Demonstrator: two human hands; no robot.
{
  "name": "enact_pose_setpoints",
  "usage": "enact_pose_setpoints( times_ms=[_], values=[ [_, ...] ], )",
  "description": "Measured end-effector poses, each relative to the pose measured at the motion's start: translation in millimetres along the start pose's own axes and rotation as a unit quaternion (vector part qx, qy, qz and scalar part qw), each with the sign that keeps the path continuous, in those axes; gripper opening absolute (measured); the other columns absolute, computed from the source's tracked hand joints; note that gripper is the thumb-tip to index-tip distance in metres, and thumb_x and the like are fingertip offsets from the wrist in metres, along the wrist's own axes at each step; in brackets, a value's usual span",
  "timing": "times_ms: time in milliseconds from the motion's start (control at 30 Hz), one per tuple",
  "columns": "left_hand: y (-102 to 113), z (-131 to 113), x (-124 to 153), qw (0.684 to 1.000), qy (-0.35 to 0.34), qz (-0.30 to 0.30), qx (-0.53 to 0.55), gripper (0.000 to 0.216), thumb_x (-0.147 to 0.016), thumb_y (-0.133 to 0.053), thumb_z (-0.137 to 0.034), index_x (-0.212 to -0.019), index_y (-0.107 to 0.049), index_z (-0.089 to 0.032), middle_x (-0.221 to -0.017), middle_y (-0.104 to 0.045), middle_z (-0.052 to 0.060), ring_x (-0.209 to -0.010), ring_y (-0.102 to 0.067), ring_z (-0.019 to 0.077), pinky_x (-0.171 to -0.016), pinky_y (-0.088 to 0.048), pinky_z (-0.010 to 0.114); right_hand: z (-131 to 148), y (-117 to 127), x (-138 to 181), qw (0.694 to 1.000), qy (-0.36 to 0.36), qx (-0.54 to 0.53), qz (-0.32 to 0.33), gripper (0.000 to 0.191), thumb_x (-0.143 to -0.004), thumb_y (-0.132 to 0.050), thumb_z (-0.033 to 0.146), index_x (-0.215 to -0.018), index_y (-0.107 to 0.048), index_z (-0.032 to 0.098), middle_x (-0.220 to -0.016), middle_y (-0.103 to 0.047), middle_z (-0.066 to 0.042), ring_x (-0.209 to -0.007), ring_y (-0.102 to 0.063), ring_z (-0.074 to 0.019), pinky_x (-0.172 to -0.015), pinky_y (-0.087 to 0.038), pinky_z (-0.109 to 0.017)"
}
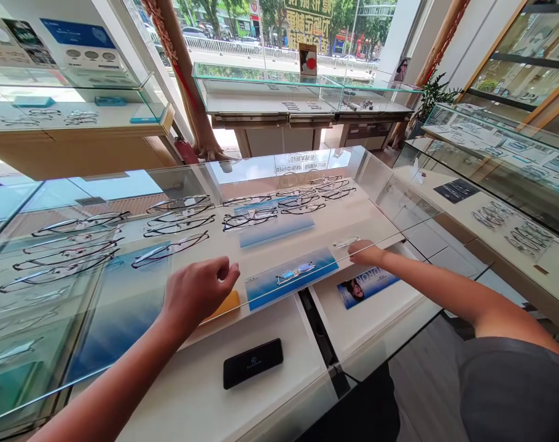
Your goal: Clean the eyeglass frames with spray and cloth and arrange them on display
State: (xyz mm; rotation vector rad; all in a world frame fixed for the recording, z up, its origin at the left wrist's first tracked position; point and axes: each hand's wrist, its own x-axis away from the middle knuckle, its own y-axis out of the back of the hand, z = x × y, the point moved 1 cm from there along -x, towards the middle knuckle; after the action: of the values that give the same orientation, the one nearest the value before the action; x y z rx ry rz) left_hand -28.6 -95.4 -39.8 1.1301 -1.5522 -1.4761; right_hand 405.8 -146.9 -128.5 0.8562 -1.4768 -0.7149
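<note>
My left hand (199, 291) is loosely curled into a fist on the front edge of the glass counter top (123, 307), above a yellow card (228, 305); nothing shows in it. My right hand (365, 253) reaches under the glass onto the white display tray (353, 221). Its fingers are pressed together at a small clear piece (346, 242). Between my hands a pair of rimless glasses (295, 271) lies on a blue card (261, 291). A black glasses case (252, 362) lies on the pulled-out white drawer (191, 393) near me.
Rows of thin-framed glasses (178, 224) fill the tray's far side. A printed card with a portrait (367, 283) lies in the right drawer. More glass showcases stand left (77, 110), ahead (270, 92) and right (505, 178). A shop window shows the street behind.
</note>
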Motion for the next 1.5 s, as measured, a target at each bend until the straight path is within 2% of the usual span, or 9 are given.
enact_pose_setpoints(
  times_ms=[233, 400, 500, 567, 933, 1133, 1267, 1367, 1500],
  values=[
    [0, -1, -1, 1.000, -0.001, 0.002, -0.001, 0.045, -0.101, -0.040, -0.053, -0.069, -0.049, -0.022, -0.066, -0.059, 0.005, -0.059, -0.039, 0.0191, -0.063, -0.019, 0.035, 58, 41, 93, 0.976, 0.124, -0.074, 0.162, 0.020, -0.069, -0.093, 0.044, -0.079, -0.087, 0.028, -0.073, -0.079, 0.001, -0.065, -0.069, -0.0187, -0.059, -0.046, -0.030],
    [2, -3, -1, 1.000, 0.001, -0.002, 0.010, 0.045, -0.100, -0.040, -0.052, -0.068, -0.047, -0.022, -0.066, -0.061, 0.006, -0.059, -0.039, 0.0187, -0.063, -0.020, 0.034, 11, 139, 82, 0.997, -0.012, -0.048, -0.056, 0.036, -0.096, -0.070, 0.048, -0.104, -0.088, 0.018, -0.095, -0.083, -0.015, -0.088, -0.075, -0.0294, -0.078, -0.054, -0.039],
    [2, -3, -2, 1.000, -0.002, -0.003, 0.019, 0.044, -0.100, -0.040, -0.052, -0.068, -0.047, -0.022, -0.065, -0.060, 0.005, -0.058, -0.040, 0.0188, -0.062, -0.020, 0.034, -21, 178, 39, 0.960, -0.101, -0.015, -0.261, 0.041, -0.106, -0.056, 0.042, -0.129, -0.082, 0.021, -0.123, -0.081, -0.016, -0.117, -0.073, -0.0341, -0.100, -0.054, -0.041],
    [1, -2, -2, 1.000, -0.005, -0.006, 0.026, 0.044, -0.100, -0.041, -0.052, -0.068, -0.047, -0.022, -0.065, -0.061, 0.005, -0.058, -0.041, 0.0187, -0.062, -0.021, 0.034, -34, 186, 10, 0.949, -0.109, -0.004, -0.295, 0.037, -0.105, -0.059, 0.036, -0.131, -0.082, 0.023, -0.130, -0.081, -0.014, -0.124, -0.071, -0.0319, -0.106, -0.052, -0.039],
    [1, -3, -2, 0.999, -0.009, -0.016, 0.031, 0.043, -0.099, -0.042, -0.051, -0.066, -0.044, -0.022, -0.063, -0.060, 0.005, -0.059, -0.041, 0.0189, -0.062, -0.021, 0.034, -40, 175, -39, 0.946, -0.084, -0.006, -0.314, 0.032, -0.103, -0.060, 0.023, -0.120, -0.087, 0.022, -0.122, -0.084, -0.014, -0.115, -0.077, -0.0320, -0.098, -0.055, -0.038],
    [2, -4, -3, 1.000, -0.011, -0.012, 0.026, 0.043, -0.099, -0.041, -0.051, -0.067, -0.045, -0.023, -0.064, -0.060, 0.005, -0.059, -0.043, 0.0193, -0.062, -0.021, 0.034, -26, 168, 44, 0.929, -0.036, -0.030, -0.368, 0.030, -0.106, -0.061, 0.036, -0.122, -0.086, 0.029, -0.110, -0.087, -0.007, -0.102, -0.079, -0.0260, -0.089, -0.056, -0.033],
    [0, -3, -4, 1.000, -0.013, -0.016, 0.022, 0.043, -0.099, -0.041, -0.051, -0.066, -0.047, -0.023, -0.063, -0.060, 0.005, -0.059, -0.043, 0.0198, -0.061, -0.021, 0.034, 1, 139, 134, 0.887, 0.100, -0.138, -0.429, 0.030, -0.104, -0.065, 0.042, -0.117, -0.087, 0.027, -0.088, -0.087, -0.006, -0.070, -0.075, -0.0193, -0.071, -0.052, -0.030],
    [-1, -4, -4, 1.000, -0.013, -0.019, 0.022, 0.044, -0.099, -0.040, -0.051, -0.067, -0.049, -0.023, -0.063, -0.060, 0.006, -0.058, -0.045, 0.0199, -0.061, -0.021, 0.034, 25, 103, 175, 0.904, 0.161, -0.176, -0.355, 0.029, -0.104, -0.064, 0.041, -0.114, -0.088, 0.027, -0.074, -0.083, -0.003, -0.057, -0.068, -0.0154, -0.063, -0.047, -0.027],
    [1, -5, -4, 0.999, -0.014, -0.023, 0.023, 0.043, -0.099, -0.041, -0.050, -0.067, -0.050, -0.022, -0.064, -0.061, 0.007, -0.058, -0.047, 0.0199, -0.060, -0.021, 0.033, 45, 45, 170, 0.968, 0.134, -0.118, -0.175, 0.027, -0.104, -0.062, 0.035, -0.111, -0.087, 0.028, -0.073, -0.082, -0.003, -0.068, -0.074, -0.0185, -0.067, -0.046, -0.026]
  ],
)
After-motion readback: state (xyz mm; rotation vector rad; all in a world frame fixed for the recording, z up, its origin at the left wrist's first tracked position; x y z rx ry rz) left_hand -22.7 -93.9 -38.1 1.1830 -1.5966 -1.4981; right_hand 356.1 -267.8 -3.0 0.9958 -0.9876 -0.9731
